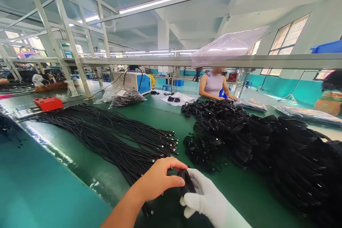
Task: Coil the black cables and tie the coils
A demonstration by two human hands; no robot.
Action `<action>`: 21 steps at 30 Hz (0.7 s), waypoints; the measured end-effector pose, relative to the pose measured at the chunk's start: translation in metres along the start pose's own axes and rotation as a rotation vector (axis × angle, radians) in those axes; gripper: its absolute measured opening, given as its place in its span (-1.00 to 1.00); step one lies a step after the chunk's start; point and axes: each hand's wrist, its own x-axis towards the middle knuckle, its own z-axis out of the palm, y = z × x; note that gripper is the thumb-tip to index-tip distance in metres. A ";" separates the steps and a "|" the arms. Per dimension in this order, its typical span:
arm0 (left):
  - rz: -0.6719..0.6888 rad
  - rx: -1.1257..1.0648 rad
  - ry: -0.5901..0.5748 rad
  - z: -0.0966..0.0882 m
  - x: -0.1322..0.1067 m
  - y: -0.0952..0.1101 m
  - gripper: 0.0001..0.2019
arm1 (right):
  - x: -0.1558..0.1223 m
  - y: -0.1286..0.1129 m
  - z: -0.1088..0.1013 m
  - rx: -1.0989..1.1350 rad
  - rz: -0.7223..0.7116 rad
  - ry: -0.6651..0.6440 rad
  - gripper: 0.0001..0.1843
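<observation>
Here, a long green table [165, 114] is seen in a large factory hall lit by ceiling lamps [153, 3]; a bundle of straight black cables [107, 131] is laid on its left part, a heap of coiled cables [267, 142] is piled on the right, and a seated person [215, 85] is found at the far end. Near the bottom edge, just over the table, a black, tightly wound coiled cable [187, 181] is held between both hands. It is pinched by the curled fingers and thumb of the bare left hand [157, 181] and gripped by the partly closed right hand [211, 199], on which a white glove is worn.
</observation>
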 end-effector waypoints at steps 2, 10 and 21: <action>0.009 0.028 0.090 0.001 -0.001 0.005 -0.67 | 0.001 0.000 0.000 -0.032 0.016 0.029 -0.51; 0.010 -0.031 0.463 0.006 0.002 -0.021 -0.64 | -0.005 -0.005 -0.003 0.341 -0.092 -0.219 -0.57; 0.204 0.156 0.507 0.030 0.007 -0.057 -0.78 | -0.006 -0.015 -0.018 0.580 -0.082 -0.305 -0.61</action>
